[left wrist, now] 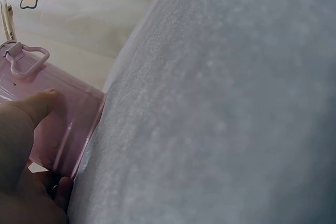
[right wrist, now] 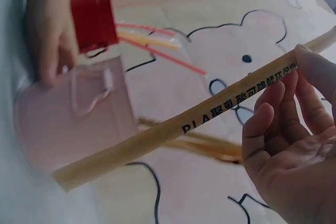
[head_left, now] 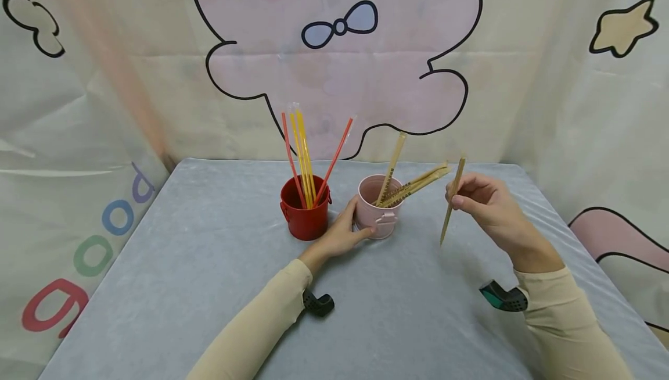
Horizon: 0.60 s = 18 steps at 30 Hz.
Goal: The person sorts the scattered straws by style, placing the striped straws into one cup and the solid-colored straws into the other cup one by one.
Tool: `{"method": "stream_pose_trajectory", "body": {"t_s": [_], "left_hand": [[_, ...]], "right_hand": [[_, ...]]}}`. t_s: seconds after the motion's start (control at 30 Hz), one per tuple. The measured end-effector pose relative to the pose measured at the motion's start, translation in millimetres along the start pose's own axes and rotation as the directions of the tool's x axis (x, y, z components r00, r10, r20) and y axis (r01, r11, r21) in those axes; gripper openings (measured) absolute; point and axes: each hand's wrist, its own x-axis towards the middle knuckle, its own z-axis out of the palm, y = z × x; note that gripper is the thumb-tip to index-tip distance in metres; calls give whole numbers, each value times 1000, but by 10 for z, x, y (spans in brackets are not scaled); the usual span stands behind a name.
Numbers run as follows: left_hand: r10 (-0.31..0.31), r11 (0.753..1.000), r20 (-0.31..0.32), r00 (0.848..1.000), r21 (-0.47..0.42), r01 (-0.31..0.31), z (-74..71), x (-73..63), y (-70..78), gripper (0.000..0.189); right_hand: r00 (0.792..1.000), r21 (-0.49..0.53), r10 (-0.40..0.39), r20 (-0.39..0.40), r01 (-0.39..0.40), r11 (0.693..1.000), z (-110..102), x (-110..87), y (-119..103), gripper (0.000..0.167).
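Observation:
My left hand [head_left: 340, 232] grips the side of a small pink metal bucket [head_left: 377, 220], thumb at its front and fingers round its left side. Several paper-wrapped straws [head_left: 410, 189] with dark print lean in the bucket, most tilted to the right. To the right of it, my right hand [head_left: 483, 208] pinches one more paper-wrapped straw [head_left: 452, 200] between thumb and fingers, above the table. In the right wrist view, this wrapped straw [right wrist: 173, 129] shows dark printed characters along its tan paper. The pink bucket [left wrist: 68, 114] stands upright on the cloth.
A red metal bucket [head_left: 305, 217] stands just left of the left hand, holding red straws [head_left: 334, 156] and yellow straws [head_left: 303, 153] in clear wrapping. Grey-blue cloth [head_left: 209, 287] covers the table. A printed curtain [head_left: 334, 72] hangs behind its back edge.

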Motion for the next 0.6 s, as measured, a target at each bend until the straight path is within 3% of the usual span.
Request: {"method": "stream_pose_trajectory", "body": {"t_s": [0.1,0.37,0.6], "left_hand": [[-4,1000,8,1000,-3,4,-1,28,-49,83],[21,1000,-17,1000,-8,-21,90,180,-414,85],[48,999,-38,998,8,-48,89,198,-441,84]], "right_hand": [[998,78,-58,-24,59,995,71,78,-58,30],[979,152,-145,-147,167,974,194,221,-130,22],[935,254,-246,-255,311,916,265,335,-159,20]]}}
